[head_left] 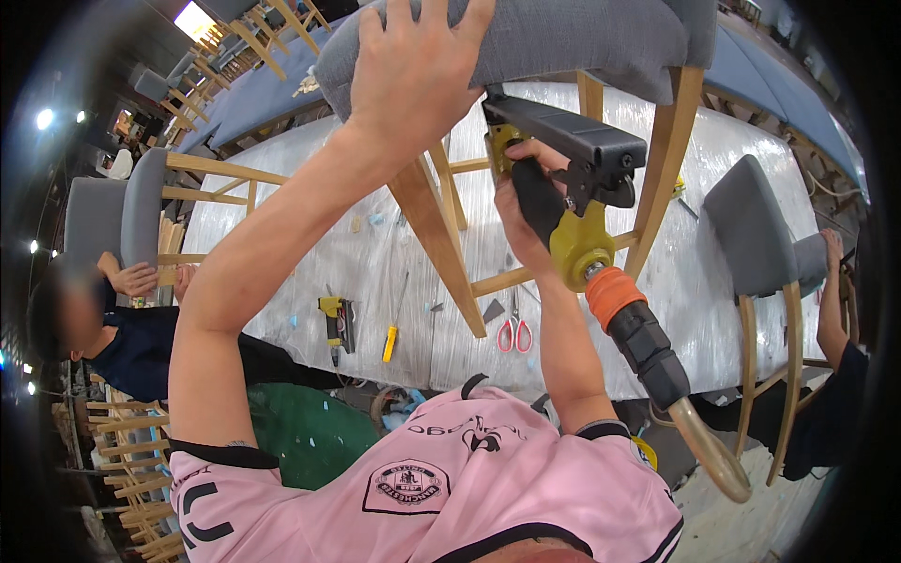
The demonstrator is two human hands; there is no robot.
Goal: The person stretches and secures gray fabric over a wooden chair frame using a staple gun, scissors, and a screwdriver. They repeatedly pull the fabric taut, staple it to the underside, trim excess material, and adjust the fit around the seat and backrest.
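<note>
A grey upholstered chair (582, 42) with wooden legs stands in front of me, its padded seat at the top of the view. My left hand (413, 75) grips the seat's edge, fingers spread over the fabric. Wrapped round the handle of a yellow and black pneumatic staple gun (577, 244) is my right hand (521, 202). The gun's nose meets the underside of the seat edge; the exact contact is hidden. From its grip an orange and black coupling (624, 305) leads to an air hose (713, 450).
On the plastic-wrapped worktable (282, 235) lie red-handled scissors (515, 335), a second yellow and black air gun (338, 324) and a yellow-handled tool (389, 344). People handle chairs at left (141, 225) and right (751, 235). More chairs stand behind.
</note>
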